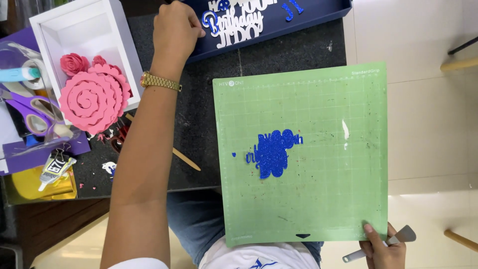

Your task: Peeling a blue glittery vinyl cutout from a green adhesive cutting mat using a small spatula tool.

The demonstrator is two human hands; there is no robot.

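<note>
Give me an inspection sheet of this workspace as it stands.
Surface: dark speckled tabletop.
Job's things: green gridded cutting mat bearing blue glitter cutouts; navy tray of white and blue letters.
Clutter: white box with pink paper roses, purple scissors, glue tube, wooden stick.
Grips: left hand on tray; right hand holds mat and grey spatula.
Cables: nothing seen.
Surroundings: pale tiled floor.
</note>
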